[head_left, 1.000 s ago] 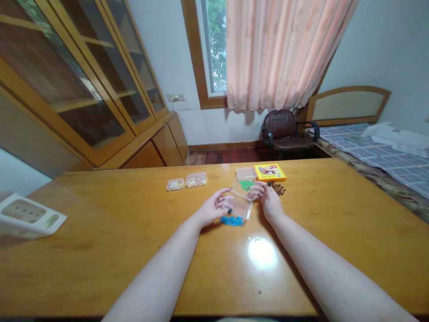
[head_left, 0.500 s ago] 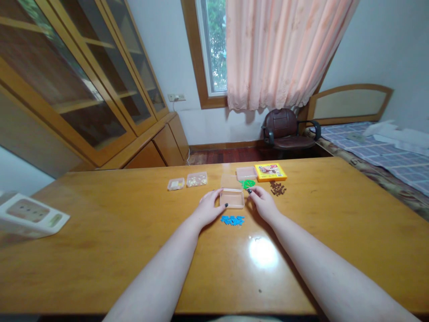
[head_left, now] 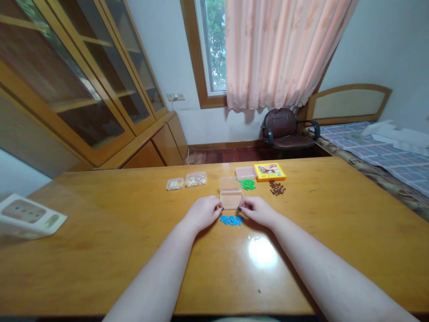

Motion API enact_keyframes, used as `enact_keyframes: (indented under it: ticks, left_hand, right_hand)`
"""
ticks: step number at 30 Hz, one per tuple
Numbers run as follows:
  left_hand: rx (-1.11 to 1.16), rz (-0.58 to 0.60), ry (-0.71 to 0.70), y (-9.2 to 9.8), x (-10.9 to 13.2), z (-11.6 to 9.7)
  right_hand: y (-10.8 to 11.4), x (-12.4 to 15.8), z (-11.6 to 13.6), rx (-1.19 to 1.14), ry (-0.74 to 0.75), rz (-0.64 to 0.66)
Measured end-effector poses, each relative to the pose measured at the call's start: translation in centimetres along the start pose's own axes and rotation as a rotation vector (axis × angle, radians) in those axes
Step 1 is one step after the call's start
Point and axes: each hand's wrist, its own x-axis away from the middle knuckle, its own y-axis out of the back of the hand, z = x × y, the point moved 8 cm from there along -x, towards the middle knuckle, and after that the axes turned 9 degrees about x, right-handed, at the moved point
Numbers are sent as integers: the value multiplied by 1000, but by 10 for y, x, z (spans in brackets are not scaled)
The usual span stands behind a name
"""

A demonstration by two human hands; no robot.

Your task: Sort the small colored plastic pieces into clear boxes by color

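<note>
- Box (head_left: 231, 201), clear and shallow, is seen in the head view laid flat on the table (head_left: 83, 250) between the two hands; its lid (head_left: 231, 184) is laid open along the far side, and no pieces are seen inside.
- A change is shown here: a second earlier, the box is held up at a tilt between the hands; now it is settled on the wood and both hands are brought to its near corners.
- By this, it is judged, the box is steadied and left open to be reached into, with the blue pieces (head_left: 232, 220) placed just on its near side.
- The left hand (head_left: 205, 212) is rested at the left near corner, fingers loosely curled; whether the edge is gripped or only touched cannot be told.
- The right hand (head_left: 257, 209) is drawn to the right near corner, thumb and fingers brought close together; whether anything is pinched cannot be told.
- Green pieces (head_left: 248, 184) are heaped beyond the right hand, and brown pieces (head_left: 277, 188) are piled farther right, near a yellow carton (head_left: 270, 172).
- Pale pieces (head_left: 196, 179) are kept in another clear container (head_left: 196, 185), set apart on the left.
</note>
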Motion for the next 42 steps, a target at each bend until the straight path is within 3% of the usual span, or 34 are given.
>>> enact_keyframes:
  ticks: [3,7,25,36,42]
  left_hand:
    - [-62,110,-16,-7,5,-4]
    - [-84,162,-1,-15,5,-2]
    - [-28,131,19,-14,5,0]
    - [-57,-34,-41,4,1,-4]
    - [-31,-148,67,2,-6,10]
  right_hand:
    - [-3,2,2,65,29,68]
    - [-1,5,1,148,31,98]
    - [-2,8,13,290,86,119]
    - [-3,8,14,320,112,109]
    - [-3,8,12,326,96,102]
